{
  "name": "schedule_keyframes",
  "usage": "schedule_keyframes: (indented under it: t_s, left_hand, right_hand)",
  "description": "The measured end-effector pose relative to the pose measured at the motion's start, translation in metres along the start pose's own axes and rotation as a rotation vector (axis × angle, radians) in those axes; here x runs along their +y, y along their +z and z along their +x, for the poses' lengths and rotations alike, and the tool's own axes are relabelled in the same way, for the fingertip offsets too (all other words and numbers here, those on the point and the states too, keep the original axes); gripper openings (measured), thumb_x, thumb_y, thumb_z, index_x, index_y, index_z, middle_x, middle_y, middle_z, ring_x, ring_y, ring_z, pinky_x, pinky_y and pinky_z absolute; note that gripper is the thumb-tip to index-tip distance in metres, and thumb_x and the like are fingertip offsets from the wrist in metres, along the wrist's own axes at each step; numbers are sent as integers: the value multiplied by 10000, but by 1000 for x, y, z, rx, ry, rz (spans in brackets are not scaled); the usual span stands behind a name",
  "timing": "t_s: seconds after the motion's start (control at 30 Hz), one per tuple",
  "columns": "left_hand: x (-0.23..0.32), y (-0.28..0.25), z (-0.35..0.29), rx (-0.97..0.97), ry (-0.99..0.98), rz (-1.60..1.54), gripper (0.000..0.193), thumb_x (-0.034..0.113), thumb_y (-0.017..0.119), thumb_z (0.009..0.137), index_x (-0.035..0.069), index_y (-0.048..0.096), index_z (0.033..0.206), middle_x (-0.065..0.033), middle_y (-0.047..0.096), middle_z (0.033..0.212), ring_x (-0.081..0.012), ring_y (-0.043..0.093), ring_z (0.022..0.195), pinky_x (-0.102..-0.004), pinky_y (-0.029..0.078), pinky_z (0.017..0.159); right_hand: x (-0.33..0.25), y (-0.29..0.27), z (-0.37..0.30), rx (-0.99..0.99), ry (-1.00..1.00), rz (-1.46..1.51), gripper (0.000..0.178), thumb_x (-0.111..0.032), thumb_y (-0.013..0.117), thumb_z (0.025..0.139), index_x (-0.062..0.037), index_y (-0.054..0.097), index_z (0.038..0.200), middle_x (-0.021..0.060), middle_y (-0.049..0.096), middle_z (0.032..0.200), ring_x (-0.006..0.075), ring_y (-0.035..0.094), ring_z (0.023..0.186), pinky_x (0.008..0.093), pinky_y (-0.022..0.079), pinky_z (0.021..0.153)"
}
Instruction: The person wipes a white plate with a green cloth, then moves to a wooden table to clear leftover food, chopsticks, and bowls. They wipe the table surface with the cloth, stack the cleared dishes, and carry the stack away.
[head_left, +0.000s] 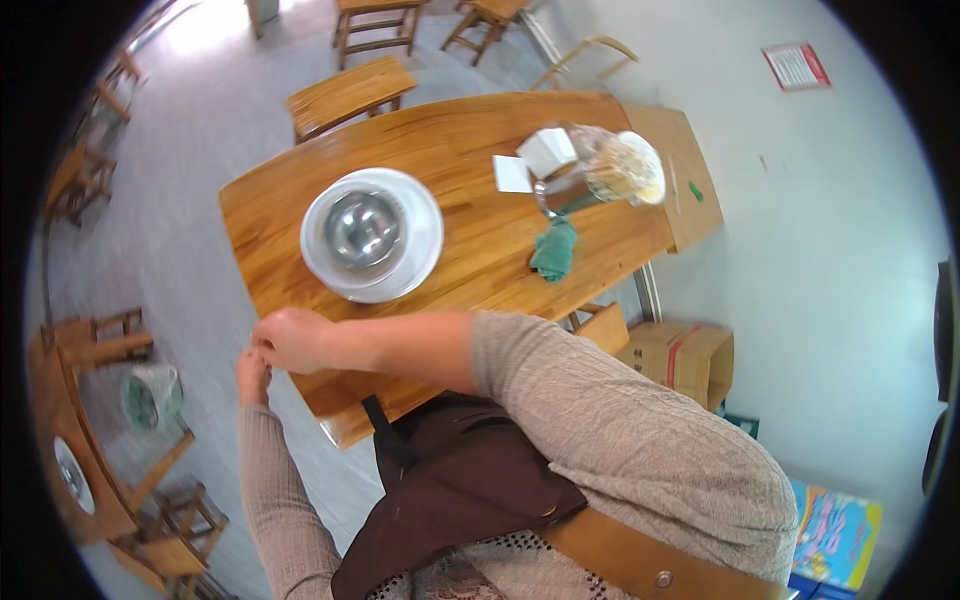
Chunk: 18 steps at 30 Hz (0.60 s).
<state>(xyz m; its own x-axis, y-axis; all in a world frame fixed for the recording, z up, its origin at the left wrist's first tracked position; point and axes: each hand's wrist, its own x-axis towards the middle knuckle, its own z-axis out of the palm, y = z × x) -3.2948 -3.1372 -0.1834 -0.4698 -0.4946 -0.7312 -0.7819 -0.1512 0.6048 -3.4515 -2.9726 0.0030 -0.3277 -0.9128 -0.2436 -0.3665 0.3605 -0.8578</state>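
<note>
My two hands meet just beyond the left edge of the wooden table, over the floor. My right hand (290,340) reaches across from the right, fingers curled in a pinch, its sleeve up near the elbow. Touching its fingertips from below is my left hand (254,378), also closed, its sleeve down at the wrist. Whatever lies between the fingers, if anything, is too small to make out. Nearest to them on the table (470,285) is a white round dish (428,235) with a shiny metal bowl (362,230) in its middle.
Farther right on the table are a green cloth (554,248), a metal container (565,192), a white box (547,152) and a clear bag (622,168) with pale contents. Wooden stools (350,95) stand behind. A lined bin (152,397) and another table (75,420) are at left.
</note>
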Motion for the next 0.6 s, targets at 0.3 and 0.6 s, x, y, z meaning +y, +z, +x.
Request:
schedule_keyframes:
  t_s: [0.3, 0.6]
  left_hand:
    - [-10, -6, -34, 419, 19, 142, 547, 339, 580, 996, -6, 489, 1410, -184, 631, 1281, -328, 569, 1202, -460, 490, 933]
    - [119, 256, -182, 30, 460, -58, 284, 149, 543, 1034, 36, 578, 1292, -52, 602, 1050, -126, 600, 847, -269, 515, 762]
  right_hand:
    - [129, -175, -284, 471, 353, 479, 227, -248, 631, 990, -55, 706, 1083, 21, 703, 898, 111, 647, 835, 277, 526, 748]
    - [369, -434, -406, 1183, 520, -387, 635, -378, 736, 856, -68, 548, 1377, 204, 610, 1301, 356, 565, 1217, 432, 482, 1000]
